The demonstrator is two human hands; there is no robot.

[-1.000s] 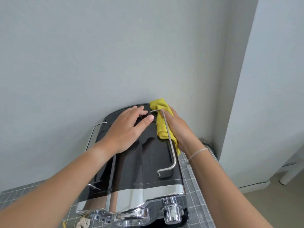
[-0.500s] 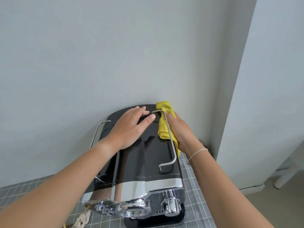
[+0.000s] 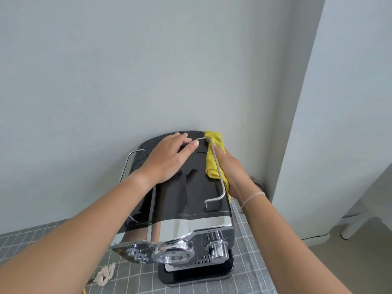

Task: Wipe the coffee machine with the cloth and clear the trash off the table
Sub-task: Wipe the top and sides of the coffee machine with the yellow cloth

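A black and chrome coffee machine (image 3: 186, 200) stands on the table against the wall, seen from above. My left hand (image 3: 169, 158) lies flat on its glossy top near the back, fingers spread toward the right wire rail. My right hand (image 3: 231, 170) presses a folded yellow cloth (image 3: 212, 158) against the machine's upper right edge, under the rail. A crumpled beige scrap of trash (image 3: 105, 274) lies on the table in front of the machine, left of its drip tray.
The table carries a grey checked tablecloth (image 3: 250, 262), its right edge just past the machine. A pale wall stands close behind, with a wall corner (image 3: 297, 145) at the right. Floor and a white furniture leg (image 3: 358, 221) show at lower right.
The view has tilted down, bringing the machine's front, drip tray and the trash scrap into sight. My right hand with the cloth has shifted slightly along the right edge; my left hand stays put.
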